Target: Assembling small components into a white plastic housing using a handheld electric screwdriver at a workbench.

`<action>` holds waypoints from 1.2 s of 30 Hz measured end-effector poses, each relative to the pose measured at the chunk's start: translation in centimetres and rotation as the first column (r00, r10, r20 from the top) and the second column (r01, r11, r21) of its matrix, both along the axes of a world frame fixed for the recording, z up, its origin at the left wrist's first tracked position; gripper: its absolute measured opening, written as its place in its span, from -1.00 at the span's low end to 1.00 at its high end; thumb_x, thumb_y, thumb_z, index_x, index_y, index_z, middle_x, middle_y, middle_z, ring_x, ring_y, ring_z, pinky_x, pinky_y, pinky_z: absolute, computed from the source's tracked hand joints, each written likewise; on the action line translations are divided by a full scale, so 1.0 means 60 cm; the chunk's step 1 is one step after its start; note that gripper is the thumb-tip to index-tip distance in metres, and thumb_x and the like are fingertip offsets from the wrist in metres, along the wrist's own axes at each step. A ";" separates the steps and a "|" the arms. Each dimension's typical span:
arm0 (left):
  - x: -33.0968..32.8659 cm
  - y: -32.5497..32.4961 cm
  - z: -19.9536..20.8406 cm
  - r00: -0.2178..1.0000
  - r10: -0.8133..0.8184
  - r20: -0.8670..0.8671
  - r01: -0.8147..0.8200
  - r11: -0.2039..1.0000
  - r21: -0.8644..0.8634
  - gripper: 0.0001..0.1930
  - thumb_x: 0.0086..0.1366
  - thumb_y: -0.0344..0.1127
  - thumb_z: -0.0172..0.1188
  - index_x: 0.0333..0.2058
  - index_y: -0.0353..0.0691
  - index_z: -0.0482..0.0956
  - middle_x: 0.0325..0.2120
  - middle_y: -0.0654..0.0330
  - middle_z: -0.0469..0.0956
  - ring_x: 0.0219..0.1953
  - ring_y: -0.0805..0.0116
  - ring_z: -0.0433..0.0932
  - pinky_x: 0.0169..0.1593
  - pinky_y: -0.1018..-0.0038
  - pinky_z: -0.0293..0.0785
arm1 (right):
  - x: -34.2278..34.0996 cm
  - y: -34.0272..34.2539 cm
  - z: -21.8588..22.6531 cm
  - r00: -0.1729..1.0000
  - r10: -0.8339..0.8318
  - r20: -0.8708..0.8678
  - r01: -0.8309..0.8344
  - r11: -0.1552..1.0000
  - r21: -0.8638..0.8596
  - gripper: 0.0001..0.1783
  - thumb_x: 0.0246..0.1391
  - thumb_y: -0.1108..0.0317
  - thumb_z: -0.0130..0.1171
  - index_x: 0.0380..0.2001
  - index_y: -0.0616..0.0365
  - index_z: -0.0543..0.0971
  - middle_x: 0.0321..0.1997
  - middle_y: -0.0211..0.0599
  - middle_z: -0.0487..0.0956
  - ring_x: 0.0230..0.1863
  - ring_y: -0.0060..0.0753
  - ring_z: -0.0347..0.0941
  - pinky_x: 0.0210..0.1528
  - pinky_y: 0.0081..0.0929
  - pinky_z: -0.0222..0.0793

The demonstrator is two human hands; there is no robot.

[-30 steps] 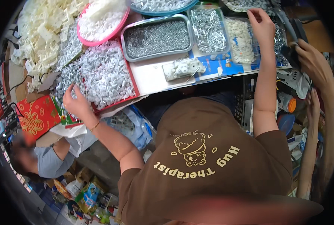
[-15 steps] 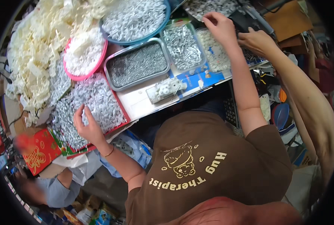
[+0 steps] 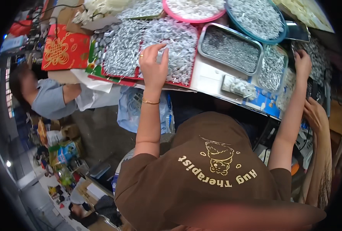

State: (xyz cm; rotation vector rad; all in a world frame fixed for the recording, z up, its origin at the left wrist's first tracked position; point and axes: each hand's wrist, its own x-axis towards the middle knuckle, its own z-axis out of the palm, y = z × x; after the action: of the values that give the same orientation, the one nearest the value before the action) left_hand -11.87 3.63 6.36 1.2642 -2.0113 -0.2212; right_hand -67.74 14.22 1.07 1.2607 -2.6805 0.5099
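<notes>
My left hand (image 3: 154, 65) hovers over a red-edged tray (image 3: 194, 71) heaped with small clear-white plastic pieces (image 3: 169, 32) and silvery metal pieces (image 3: 124, 42). Its fingers bend loosely, with the thumb standing apart and nothing visible between them. A ring and a bracelet are on this arm. Far right, my right hand (image 3: 303, 65) has its fingers drawn together beside a heap of grey metal parts (image 3: 319, 57); what they hold, if anything, is too small to make out. Near it stand a clear box of metal pins (image 3: 271, 71) and a batch of small whitish parts (image 3: 285, 94).
A metal tin of fine pins (image 3: 230, 50), a pink basin (image 3: 194, 19) and a teal basin (image 3: 281, 29) stand behind. A small block with white pieces (image 3: 238, 87) lies at the table edge. Another person's hand (image 3: 317, 113) is close right; someone in grey-blue (image 3: 55, 98) sits left.
The view has swung, so the table's things sit farther right. My left hand remains over the red-edged tray, its thumb apart. My right hand's fingers now point upward near the metal parts.
</notes>
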 end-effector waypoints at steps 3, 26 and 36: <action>0.049 -0.029 0.003 0.995 0.090 0.031 -0.088 0.994 -0.069 -0.85 0.20 -0.35 0.31 -0.24 -0.16 0.65 -0.27 0.13 0.64 -0.15 0.07 0.56 0.03 0.22 0.37 | 0.003 -0.002 -0.007 0.989 0.003 -0.145 -0.018 0.995 -0.097 -0.69 0.18 0.15 0.18 -0.16 0.11 0.68 -0.24 -0.10 0.68 -0.20 -0.04 0.61 -0.13 -0.24 0.48; 0.428 -0.229 -0.062 0.724 0.551 0.414 -0.614 0.789 0.025 -0.53 0.23 0.04 0.29 -0.18 -0.31 0.72 -0.27 -0.05 0.70 -0.22 -0.01 0.68 -0.09 0.20 0.53 | 0.108 0.017 0.047 0.999 0.050 0.014 -0.045 0.972 -0.231 -0.65 0.11 0.30 0.17 -0.08 0.30 0.58 0.03 0.29 0.48 0.03 0.22 0.47 0.14 -0.06 0.33; 0.395 -0.226 -0.052 0.701 0.517 0.492 -0.576 0.817 -0.037 -0.53 0.27 0.04 0.23 -0.16 -0.32 0.67 -0.21 -0.12 0.66 -0.17 -0.14 0.62 -0.07 0.11 0.49 | 0.087 0.035 0.025 0.997 0.066 0.030 -0.056 0.961 -0.272 -0.74 0.10 0.47 0.06 -0.16 0.28 0.61 -0.15 0.12 0.59 -0.06 0.18 0.51 0.01 -0.12 0.44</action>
State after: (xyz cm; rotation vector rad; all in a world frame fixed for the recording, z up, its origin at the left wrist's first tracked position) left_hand 11.85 -9.90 3.23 2.1052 -1.9086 0.3038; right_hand -62.54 16.30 2.60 1.2673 -2.4983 0.8840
